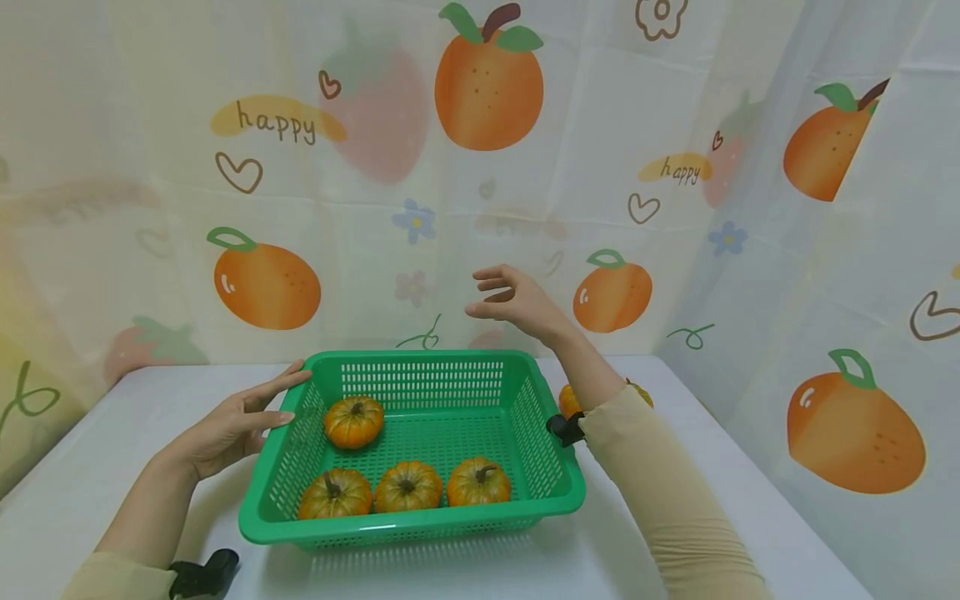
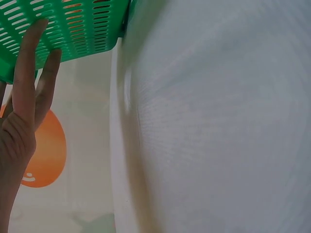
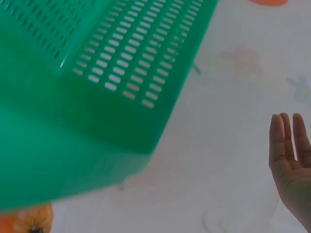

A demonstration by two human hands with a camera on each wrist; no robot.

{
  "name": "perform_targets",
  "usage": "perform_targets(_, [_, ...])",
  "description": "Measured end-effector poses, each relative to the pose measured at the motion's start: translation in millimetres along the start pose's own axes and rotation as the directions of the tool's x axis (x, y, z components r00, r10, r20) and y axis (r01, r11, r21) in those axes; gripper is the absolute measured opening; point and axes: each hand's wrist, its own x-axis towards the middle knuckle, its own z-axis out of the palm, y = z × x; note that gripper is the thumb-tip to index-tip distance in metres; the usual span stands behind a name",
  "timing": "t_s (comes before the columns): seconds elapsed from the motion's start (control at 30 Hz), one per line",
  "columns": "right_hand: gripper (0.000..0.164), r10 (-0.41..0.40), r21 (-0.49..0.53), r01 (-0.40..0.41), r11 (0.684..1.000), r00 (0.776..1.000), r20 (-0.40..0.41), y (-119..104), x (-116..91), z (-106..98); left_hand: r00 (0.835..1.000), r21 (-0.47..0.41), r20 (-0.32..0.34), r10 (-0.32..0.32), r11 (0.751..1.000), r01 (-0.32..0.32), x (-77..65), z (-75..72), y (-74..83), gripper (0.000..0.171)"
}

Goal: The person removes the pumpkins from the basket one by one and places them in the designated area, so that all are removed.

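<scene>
A green perforated plastic basket [image 1: 408,525] stands on the white table, several small orange-green pumpkins inside. One pumpkin [image 1: 354,422] lies toward the back left; three others, including the middle pumpkin [image 1: 408,486], line the near wall. My left hand [image 1: 232,429] is at the basket's left side, its thumb at the rim. In the left wrist view, straight fingers [image 2: 25,73] rest along the slotted outer wall. Raised above the far right rim, my right hand [image 1: 513,300] holds nothing, its fingers loosely bent and apart from the basket.
Right of the basket, an orange pumpkin [image 1: 569,402] and a further pumpkin [image 1: 641,393] are partly hidden behind my right forearm. A fruit-printed curtain [image 1: 487,217] hangs behind the table [image 1: 615,533] and along the right. Black straps circle both wrists.
</scene>
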Motion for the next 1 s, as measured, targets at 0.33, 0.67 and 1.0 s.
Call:
perform_targets(0.33, [0.056,-0.042,0.023,0.04,0.999,0.993,0.113,-13,13,39,1.0,0.016,0.001,0.003,1.0,-0.003,-0.3,-0.2,-1.6,0.066])
perform_targets(0.67, [0.056,-0.066,0.004,0.067,0.998,0.974,0.219,-20,24,70,1.0,0.021,-0.005,0.005,1.0,-0.005,0.3,-1.7,-2.2,0.065])
perform_targets(1.0, [0.057,-0.087,0.016,0.086,0.996,0.939,0.332,-20,35,101,1.0,0.011,-0.015,0.001,1.0,-0.001,0.5,-1.8,-2.3,0.065])
